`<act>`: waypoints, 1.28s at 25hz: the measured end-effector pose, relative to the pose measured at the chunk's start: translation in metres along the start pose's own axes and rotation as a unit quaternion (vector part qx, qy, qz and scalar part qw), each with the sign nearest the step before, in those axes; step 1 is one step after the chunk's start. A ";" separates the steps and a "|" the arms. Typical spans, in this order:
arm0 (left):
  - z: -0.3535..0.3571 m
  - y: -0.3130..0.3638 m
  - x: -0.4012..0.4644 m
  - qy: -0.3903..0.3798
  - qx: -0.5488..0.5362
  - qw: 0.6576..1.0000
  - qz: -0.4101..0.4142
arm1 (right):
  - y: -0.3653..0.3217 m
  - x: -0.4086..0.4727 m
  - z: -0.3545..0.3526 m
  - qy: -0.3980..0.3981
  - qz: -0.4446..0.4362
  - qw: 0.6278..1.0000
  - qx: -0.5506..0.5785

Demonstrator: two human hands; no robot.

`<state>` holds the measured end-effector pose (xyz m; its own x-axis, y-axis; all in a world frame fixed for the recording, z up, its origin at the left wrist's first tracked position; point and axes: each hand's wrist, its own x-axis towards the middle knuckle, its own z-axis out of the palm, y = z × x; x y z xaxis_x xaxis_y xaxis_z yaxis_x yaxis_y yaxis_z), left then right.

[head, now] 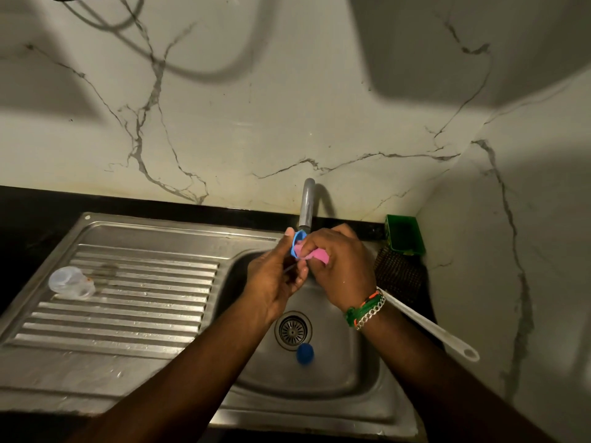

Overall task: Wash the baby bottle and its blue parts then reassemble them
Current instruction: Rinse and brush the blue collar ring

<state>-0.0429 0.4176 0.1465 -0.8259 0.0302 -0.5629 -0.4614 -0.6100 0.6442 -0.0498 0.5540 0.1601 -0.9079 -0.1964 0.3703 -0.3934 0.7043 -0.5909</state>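
Under the tap, my left hand holds a light blue ring-shaped bottle part over the sink basin. My right hand grips a pink sponge and pushes it into that ring. A darker blue round part lies in the basin just below the drain. The clear baby bottle lies on its side on the ribbed draining board at the left.
A white long-handled brush lies across the sink's right rim. A green container stands in the back right corner beside a dark scrub pad. Marble walls close in behind and on the right.
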 end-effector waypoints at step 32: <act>-0.010 0.004 -0.008 -0.124 0.195 0.959 0.163 | -0.002 -0.016 -0.002 0.113 0.052 0.986 0.111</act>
<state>-0.0353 0.4065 0.1484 -0.9763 0.1055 -0.1891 -0.2115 -0.2785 0.9368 -0.0339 0.5575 0.1565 -0.8993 0.0445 0.4350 -0.3444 0.5409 -0.7673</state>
